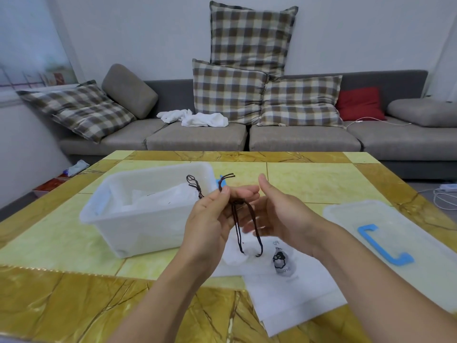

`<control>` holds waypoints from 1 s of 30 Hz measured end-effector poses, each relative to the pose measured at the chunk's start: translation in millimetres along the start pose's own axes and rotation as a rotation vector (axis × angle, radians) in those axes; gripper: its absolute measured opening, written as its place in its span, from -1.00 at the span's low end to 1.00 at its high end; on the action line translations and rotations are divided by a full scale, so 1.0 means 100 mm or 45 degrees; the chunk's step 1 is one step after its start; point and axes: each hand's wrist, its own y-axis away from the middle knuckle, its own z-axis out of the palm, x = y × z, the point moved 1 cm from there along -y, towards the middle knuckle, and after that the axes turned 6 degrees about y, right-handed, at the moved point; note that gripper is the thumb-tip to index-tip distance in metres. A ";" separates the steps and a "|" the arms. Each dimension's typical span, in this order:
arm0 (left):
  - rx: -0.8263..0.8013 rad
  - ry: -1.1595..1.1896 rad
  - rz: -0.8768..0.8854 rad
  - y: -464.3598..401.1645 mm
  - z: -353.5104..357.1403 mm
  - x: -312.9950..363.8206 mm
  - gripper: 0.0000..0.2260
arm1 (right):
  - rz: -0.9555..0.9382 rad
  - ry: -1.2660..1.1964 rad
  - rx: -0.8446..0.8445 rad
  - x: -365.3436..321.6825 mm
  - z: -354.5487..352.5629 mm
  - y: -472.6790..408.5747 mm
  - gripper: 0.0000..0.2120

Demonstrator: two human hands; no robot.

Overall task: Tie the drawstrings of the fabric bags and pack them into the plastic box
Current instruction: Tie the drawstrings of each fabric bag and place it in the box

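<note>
Drawstrings of dark brown cord (238, 226) rise from a white fabric bag with a black cartoon print (291, 280), which lies flat on the yellow and brown marble-patterned bench (309, 179) at the near right of centre. Both hands are raised just above the bag's mouth. The left hand (210, 219) pinches the cords between thumb and forefinger, so its grip is pressed together on them; the short loose ends stick up above the fingertips, and two strands hang down from the hands to the gathered mouth of the bag. The right hand (277, 214) is just beside the left, palm turned inward, thumb up; its fingers are partly hidden behind the left hand and blurred, so I cannot tell whether its grip is on the cords or spread.

Left of the hands stands a translucent white plastic box (138, 219), uncovered, touching nothing but the bench. Inside it lies another white fabric bag (160, 201), with its own dark cord knotted and sticking up near the box's right rim. At the right edge of the bench lies the translucent box lid with a blue handle (385, 243), flat and apart from the box.

Behind the bench runs a grey sofa (197, 137) carrying checked cushions (249, 38), a red cushion (358, 102) and crumpled white cloth (195, 118).
</note>
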 end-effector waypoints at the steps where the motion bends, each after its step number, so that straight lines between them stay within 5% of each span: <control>1: -0.016 -0.010 -0.005 0.00 -0.01 0.00 -0.67 | 0.053 -0.111 -0.095 0.00 0.02 0.03 -0.30; 7: -0.152 -0.056 -0.037 -0.01 -0.06 0.02 -0.70 | 0.126 -0.478 -0.207 -0.01 0.08 0.07 -0.81; 10: -0.125 -0.098 -0.047 0.01 -0.05 0.00 -0.67 | 0.104 -0.544 -0.134 0.04 0.08 0.03 -0.84; 17: 0.604 0.298 0.002 -0.16 -0.50 0.21 -0.58 | -0.014 -1.373 0.234 0.10 -0.29 -0.11 -0.85; 21: 0.653 -0.097 -0.104 -0.22 -0.71 0.32 -0.58 | -0.012 -0.696 0.324 0.18 -0.52 -0.11 -0.85; 25: 0.450 -1.118 0.098 -0.23 -0.56 0.22 -0.61 | -0.178 0.199 0.355 0.19 -0.39 -0.12 -0.80; 27: 0.288 -1.398 0.131 -0.19 -0.54 0.10 -0.83 | -0.273 0.581 0.308 0.22 -0.31 -0.14 -0.88; 28: 0.229 -1.452 0.116 -0.16 -0.54 0.06 -0.88 | -0.312 0.750 0.259 0.25 -0.27 -0.13 -0.79; 30: 0.123 -1.548 0.124 -0.15 -0.57 0.03 -0.66 | -0.307 1.069 0.177 0.29 -0.21 -0.09 -0.57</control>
